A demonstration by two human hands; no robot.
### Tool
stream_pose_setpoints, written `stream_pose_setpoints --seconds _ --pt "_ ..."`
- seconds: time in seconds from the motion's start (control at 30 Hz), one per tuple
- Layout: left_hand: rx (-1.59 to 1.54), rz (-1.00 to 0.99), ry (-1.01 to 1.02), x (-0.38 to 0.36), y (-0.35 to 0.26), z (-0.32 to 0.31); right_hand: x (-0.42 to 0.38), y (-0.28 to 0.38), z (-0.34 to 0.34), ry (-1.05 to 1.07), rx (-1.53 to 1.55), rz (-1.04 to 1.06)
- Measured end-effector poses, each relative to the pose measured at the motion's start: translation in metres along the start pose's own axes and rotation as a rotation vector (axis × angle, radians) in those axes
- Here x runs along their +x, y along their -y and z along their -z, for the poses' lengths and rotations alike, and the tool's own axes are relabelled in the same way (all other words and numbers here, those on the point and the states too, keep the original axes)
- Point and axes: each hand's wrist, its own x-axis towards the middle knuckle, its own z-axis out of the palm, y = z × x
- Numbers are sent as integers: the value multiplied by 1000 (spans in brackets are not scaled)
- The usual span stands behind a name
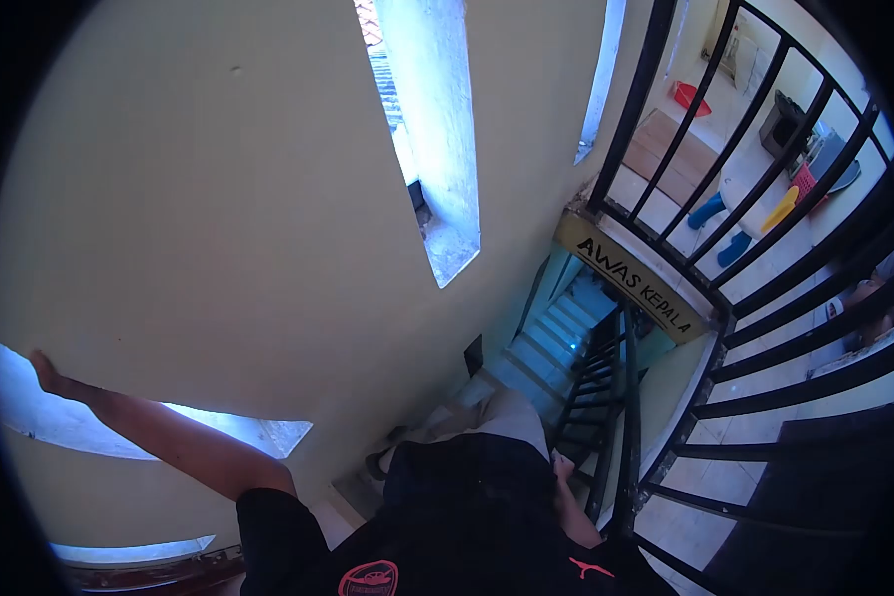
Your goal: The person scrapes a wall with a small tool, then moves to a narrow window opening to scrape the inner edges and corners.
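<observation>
My left arm stretches out to the far left, and my left hand (46,373) is at the edge of a slot-shaped window opening (268,434) in the beige wall (199,219). Its fingers are too small and foreshortened to read. Down by my thigh, next to the dark stair railing (628,417), my right hand (563,465) is closed. Whether anything lies in that hand is hidden. Below me are my light trousers (512,412) and a dark shirt (467,487) with red emblems.
Tiled stairs (551,338) descend ahead. A low beam (631,278) painted "AWAS KEPALA" crosses above them. Behind black bars (730,149) at right are a white stool (755,199) with blue legs, a red dustpan-like item (690,99) and a partly hidden person (869,308).
</observation>
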Motion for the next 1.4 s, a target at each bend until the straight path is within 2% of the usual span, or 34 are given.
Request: stream_pose_setpoints --seconds 0.07,0.13,0.23,0.37,0.47,0.6,0.77,0.9,0.93,1.03,1.07,1.2,1.4 --pt "29 -29 -34 1 -4 4 -6 17 9 57 116 -15" --pt "52 -44 -54 3 -3 1 5 20 3 -19 176 0" --pt "77 -68 -70 1 -3 -6 17 49 11 -97 173 59" --pt "89 -93 -97 -6 -4 -12 22 83 19 -87 152 151" --pt "95 -106 -111 -10 -3 -18 18 90 22 -83 58 104" --pt "108 -111 -126 -15 -2 -23 13 75 24 -34 -128 8" --pt "123 -114 -138 -8 -5 -26 3 23 12 -91 -155 -117" --pt "142 -102 -139 -9 -4 -30 -1 25 12 -130 -125 -140" --pt "148 -102 -140 -10 -3 -33 6 29 14 -48 -184 -200" --pt "174 -86 -139 -8 -4 -35 13 44 12 -137 -110 -137" --pt "178 -89 -140 -7 -4 -37 13 59 16 -148 -142 -174" --pt "209 -89 -149 -6 -7 -41 22 77 18 -89 -142 -245" --pt "230 -95 -172 -17 -16 -52 39 70 14 -26 -188 -226"
